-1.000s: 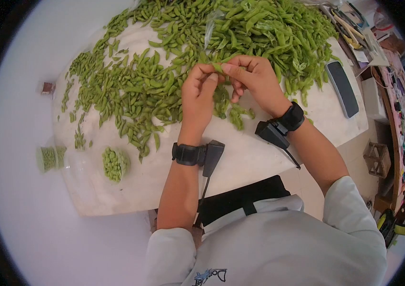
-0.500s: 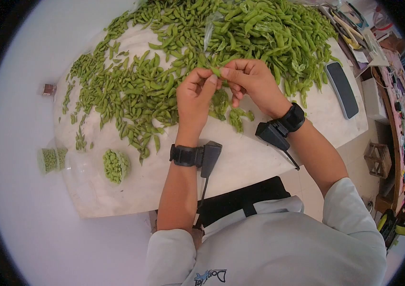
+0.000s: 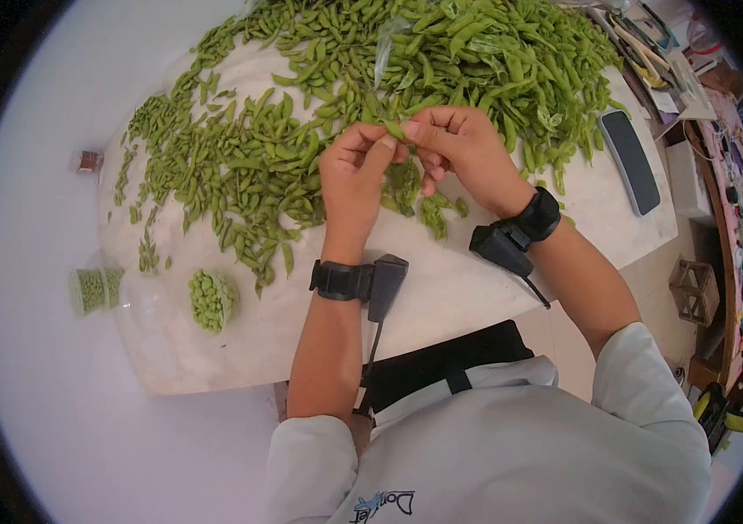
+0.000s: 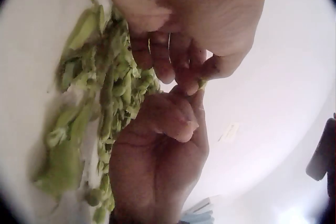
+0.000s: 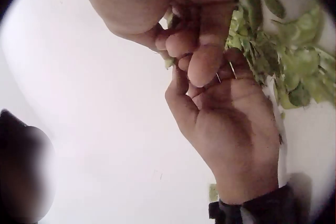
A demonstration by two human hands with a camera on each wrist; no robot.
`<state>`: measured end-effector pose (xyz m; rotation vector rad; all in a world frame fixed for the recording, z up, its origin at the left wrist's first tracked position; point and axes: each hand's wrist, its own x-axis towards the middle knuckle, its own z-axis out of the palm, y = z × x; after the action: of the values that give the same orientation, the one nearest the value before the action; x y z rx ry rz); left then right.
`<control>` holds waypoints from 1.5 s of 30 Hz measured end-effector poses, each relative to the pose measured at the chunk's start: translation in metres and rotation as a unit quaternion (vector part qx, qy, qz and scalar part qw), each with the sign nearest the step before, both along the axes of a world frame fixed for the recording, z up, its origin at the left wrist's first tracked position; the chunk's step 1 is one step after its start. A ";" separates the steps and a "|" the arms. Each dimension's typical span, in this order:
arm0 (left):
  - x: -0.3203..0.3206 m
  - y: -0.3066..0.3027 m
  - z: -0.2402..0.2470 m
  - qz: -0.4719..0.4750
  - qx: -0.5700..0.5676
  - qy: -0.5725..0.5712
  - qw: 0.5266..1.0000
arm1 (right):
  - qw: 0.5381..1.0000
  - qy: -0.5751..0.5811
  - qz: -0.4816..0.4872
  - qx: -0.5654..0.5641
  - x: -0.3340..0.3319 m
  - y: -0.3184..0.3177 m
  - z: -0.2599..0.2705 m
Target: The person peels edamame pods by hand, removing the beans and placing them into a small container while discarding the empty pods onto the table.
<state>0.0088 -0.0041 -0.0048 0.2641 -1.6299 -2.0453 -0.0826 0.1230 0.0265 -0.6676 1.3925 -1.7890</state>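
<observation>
A green pod (image 3: 395, 130) is pinched between the fingertips of both hands, in front of the big pod heap. The left hand (image 3: 354, 188) holds its left end with thumb and forefinger; the right hand (image 3: 469, 155) pinches the other end. In the left wrist view only a small green bit (image 4: 202, 83) shows between the touching fingertips of the left hand (image 4: 194, 14) and right hand (image 4: 157, 155). The right wrist view shows a pod tip (image 5: 169, 62) between the right hand (image 5: 173, 14) and left hand (image 5: 231, 124), most of it hidden by fingers.
Loose pods (image 3: 258, 166) spread over the left of the pale table (image 3: 441, 288), with a larger heap (image 3: 494, 61) at the back. A container of shelled beans (image 3: 212, 301) stands near the front left, another tub (image 3: 92, 291) beyond it. A phone (image 3: 629, 163) lies at right.
The left hand has shifted slightly left and away from the right hand, which has moved very little. The pinched pod has moved slightly toward the person.
</observation>
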 end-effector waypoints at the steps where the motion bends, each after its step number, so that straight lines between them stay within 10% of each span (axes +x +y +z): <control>1: 0.000 0.001 0.002 -0.003 -0.001 -0.001 1.000 | 1.000 -0.016 0.007 -0.007 -0.001 0.000 0.001; 45: 0.002 0.002 0.007 0.015 -0.030 -0.019 0.999 | 0.999 -0.021 0.013 0.020 -0.003 0.000 -0.002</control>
<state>0.0111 -0.0017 0.0019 0.3068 -1.6959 -1.9765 -0.0851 0.1232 0.0249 -0.6217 1.3815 -1.7408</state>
